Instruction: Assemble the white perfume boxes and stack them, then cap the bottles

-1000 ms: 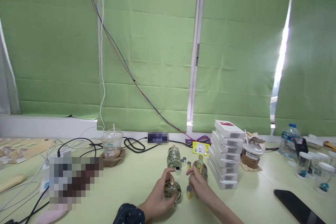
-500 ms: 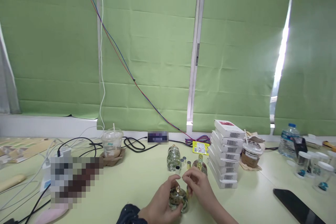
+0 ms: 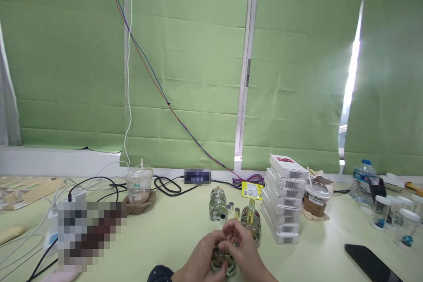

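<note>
A squat, ridged clear glass bottle [image 3: 218, 265] stands low in the middle of the view. My left hand [image 3: 200, 259] is wrapped round its left side. Over the bottle's top my right hand [image 3: 247, 251] has its fingers bent and pinched together, covering whatever is between them. Just beyond my right fingers is another glass bottle with a gold spray top [image 3: 251, 217]. A ridged glass bottle with a gold-tipped knob [image 3: 217, 205] stands farther back. Small capped vials [image 3: 237, 213] stand between these two.
To the right rises a stack of white boxes [image 3: 287, 202], with a lidded cup [image 3: 316, 198] behind it. Farther right are a phone [image 3: 372, 262], lidded clear jars [image 3: 407, 229] and a water bottle [image 3: 362, 180]. Cables and a plastic cup [image 3: 139, 185] lie to the left.
My right hand has moved left and closed in over the bottle's top, hiding its gold knob. The spray-top bottle behind shows more now. The view has shifted slightly.
</note>
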Tool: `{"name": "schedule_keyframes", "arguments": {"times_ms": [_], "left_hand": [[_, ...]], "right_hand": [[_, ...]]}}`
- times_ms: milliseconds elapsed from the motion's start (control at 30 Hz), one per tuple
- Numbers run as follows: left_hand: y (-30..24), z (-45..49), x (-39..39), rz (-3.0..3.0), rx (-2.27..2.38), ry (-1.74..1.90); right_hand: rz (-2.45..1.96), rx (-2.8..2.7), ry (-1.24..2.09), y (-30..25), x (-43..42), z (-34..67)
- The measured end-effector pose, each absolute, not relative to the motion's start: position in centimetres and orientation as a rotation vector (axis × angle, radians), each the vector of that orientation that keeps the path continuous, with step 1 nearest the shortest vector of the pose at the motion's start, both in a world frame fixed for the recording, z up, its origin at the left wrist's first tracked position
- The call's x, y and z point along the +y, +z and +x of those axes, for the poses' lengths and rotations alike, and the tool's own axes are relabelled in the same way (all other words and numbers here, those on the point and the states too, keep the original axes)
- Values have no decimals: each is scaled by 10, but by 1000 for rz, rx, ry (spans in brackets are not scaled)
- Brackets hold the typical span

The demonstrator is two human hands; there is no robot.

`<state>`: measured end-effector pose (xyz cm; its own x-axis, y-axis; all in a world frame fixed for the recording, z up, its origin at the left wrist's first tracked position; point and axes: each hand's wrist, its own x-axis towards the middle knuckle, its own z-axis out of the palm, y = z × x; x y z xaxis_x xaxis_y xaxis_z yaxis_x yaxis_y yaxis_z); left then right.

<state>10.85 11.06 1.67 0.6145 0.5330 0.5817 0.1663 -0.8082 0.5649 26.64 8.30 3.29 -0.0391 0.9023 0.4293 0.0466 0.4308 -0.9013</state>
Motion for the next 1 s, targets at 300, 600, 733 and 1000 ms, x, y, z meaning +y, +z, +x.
{"name": "schedule_keyframes", "arguments": {"times_ms": [300,600,733,1000], "left_hand": [[6,111,118,2370,540,1123],[2,110,121,2540,649,1158],[-1,109,121,2602,722,1174],[6,110,115,2631,710,1221]], "right_hand": [[-898,-1424,846,20,91,267],[-911,-1504,815,28,90,280],[-1139,-1720,443,38,87,303],[-1722,-2353,160,41,80,302]]}}
